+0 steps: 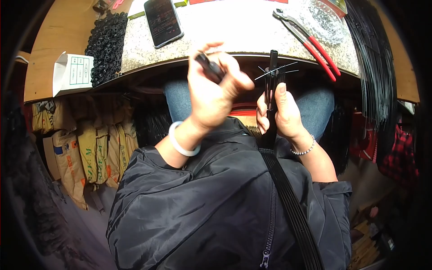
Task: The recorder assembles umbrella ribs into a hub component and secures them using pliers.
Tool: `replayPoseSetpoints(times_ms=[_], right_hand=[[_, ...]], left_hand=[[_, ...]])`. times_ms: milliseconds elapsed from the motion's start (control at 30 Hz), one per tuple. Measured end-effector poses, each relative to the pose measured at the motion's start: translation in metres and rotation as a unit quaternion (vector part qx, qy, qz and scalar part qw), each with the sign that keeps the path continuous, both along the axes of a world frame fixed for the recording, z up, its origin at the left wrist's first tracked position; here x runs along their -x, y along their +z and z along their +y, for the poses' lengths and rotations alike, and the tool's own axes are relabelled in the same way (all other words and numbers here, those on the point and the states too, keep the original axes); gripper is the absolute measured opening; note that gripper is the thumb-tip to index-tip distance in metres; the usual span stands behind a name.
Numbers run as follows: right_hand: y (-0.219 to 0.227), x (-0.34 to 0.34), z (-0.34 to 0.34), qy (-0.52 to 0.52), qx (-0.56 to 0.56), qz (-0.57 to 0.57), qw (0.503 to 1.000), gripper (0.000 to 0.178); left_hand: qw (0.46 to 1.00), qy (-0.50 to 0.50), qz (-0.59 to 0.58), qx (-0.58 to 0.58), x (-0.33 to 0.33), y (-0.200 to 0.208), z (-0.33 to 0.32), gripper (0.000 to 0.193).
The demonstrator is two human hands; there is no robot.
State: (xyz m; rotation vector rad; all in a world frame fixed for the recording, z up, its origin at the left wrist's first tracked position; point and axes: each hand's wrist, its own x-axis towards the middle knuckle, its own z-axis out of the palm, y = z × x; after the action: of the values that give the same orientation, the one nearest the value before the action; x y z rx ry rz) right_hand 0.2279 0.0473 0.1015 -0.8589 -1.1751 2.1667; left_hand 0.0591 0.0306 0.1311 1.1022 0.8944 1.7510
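My right hand point(284, 111) is wrapped round a black umbrella frame point(271, 92), thumb along its side. The frame stands upright near the table's front edge, with a black tube at its top and several thin wires fanning out below it. Its long bundle of dark ribs runs down over my jacket to the lower edge. Raised to the left of it, my left hand point(211, 92) grips a short black cylindrical piece point(209, 67). Those fingers are partly smeared by motion. The two hands are apart.
On the speckled tabletop point(198, 36) lie a phone point(163, 22) and red-handled pliers point(310, 45), beside a clear glass dish point(321, 22). Small black rings point(105, 47) are heaped at left, next to a white box point(74, 74). Dark thin rods point(375, 67) hang over the right edge.
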Motion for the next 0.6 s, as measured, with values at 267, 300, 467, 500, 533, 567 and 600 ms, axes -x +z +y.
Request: replayPoseSetpoints(times_ms=[267,300,467,500,533,567,600], right_hand=[[0.002,0.004,-0.003,0.020,-0.003,-0.010,1.000,0.070],[0.002,0.004,-0.003,0.021,-0.003,-0.010,1.000,0.070],[0.002,0.003,-0.002,0.014,0.000,-0.001,1.000,0.069],[0.001,0.003,-0.002,0.014,0.000,-0.001,1.000,0.069],[0.001,0.003,-0.002,0.013,0.003,-0.003,1.000,0.069],[0.001,0.003,-0.002,0.013,0.006,-0.004,1.000,0.069],[0.002,0.003,-0.002,0.013,0.007,-0.004,1.000,0.069]], left_hand=[[0.958,-0.264,-0.055,0.098,0.011,0.029,0.049,0.037],[0.946,-0.299,-0.052,0.115,0.011,0.027,0.052,0.039],[0.942,-0.295,-0.067,0.148,0.004,0.018,0.053,0.044],[0.941,-0.295,-0.067,0.148,0.005,0.018,0.053,0.044],[0.941,-0.299,-0.060,0.147,0.006,0.018,0.053,0.045],[0.941,-0.302,-0.054,0.145,0.007,0.018,0.053,0.045],[0.941,-0.302,-0.054,0.145,0.008,0.018,0.053,0.045]])
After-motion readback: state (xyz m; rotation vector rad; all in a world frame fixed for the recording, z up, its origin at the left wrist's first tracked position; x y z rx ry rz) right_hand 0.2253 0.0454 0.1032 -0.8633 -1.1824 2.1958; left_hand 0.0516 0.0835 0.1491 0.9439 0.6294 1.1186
